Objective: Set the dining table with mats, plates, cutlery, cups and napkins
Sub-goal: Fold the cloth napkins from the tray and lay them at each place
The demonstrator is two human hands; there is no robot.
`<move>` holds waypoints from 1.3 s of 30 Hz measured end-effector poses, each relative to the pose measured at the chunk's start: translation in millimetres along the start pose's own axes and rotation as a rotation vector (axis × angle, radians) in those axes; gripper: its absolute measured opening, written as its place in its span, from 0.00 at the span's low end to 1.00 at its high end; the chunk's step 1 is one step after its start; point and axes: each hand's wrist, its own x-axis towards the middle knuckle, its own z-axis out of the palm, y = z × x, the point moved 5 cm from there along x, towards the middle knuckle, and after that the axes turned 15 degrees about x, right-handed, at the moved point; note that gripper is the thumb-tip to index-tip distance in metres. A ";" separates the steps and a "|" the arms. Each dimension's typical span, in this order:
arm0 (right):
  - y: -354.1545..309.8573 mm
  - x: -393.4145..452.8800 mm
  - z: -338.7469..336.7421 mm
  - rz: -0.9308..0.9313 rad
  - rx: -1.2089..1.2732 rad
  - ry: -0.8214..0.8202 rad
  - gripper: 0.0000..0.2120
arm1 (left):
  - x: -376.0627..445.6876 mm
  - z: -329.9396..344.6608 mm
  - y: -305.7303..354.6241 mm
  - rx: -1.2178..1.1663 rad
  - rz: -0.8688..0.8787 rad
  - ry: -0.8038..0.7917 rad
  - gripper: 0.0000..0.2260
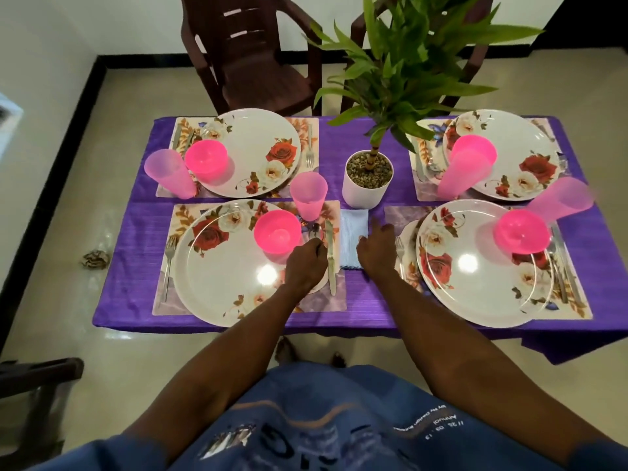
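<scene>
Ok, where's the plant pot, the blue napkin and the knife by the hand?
plant pot [365,194], head view, on its white front wall.
blue napkin [353,220], head view, on its far half, bare cloth.
knife [330,271], head view, on the middle of its handle, beside the left hand [306,263].

Four floral plates sit on the table: far left [249,151], far right [503,153], near left [234,263] and near right [475,263]. Four mats lie under them, one [163,300] at each place. Four bright pink bowls show, the nearest left one [277,231] among them. Four pale pink cups stand by the plates, one [308,196] near the middle. Three forks are visible, such as this one [168,263]. One blue napkin [353,239], one potted plant [368,178], two hands, left [306,263] and right [377,246]. Two chairs stand behind, one [251,52] plainly seen.
</scene>
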 end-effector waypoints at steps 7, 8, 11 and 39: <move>-0.6 -14.4 11.7 -0.299 -0.288 -0.176 0.21 | -9.3 4.9 8.6 0.057 0.019 -0.027 0.10; -1.5 -15.4 11.2 -0.296 -0.302 -0.175 0.21 | -10.2 4.7 8.7 0.056 0.016 -0.024 0.10; -11.4 -21.3 6.4 -0.341 -0.278 -0.106 0.20 | -15.3 4.2 7.6 0.054 0.009 -0.008 0.09; -243.3 -228.4 263.2 -0.794 -0.028 -0.735 0.15 | -159.3 -121.8 -317.8 0.011 -0.726 0.525 0.12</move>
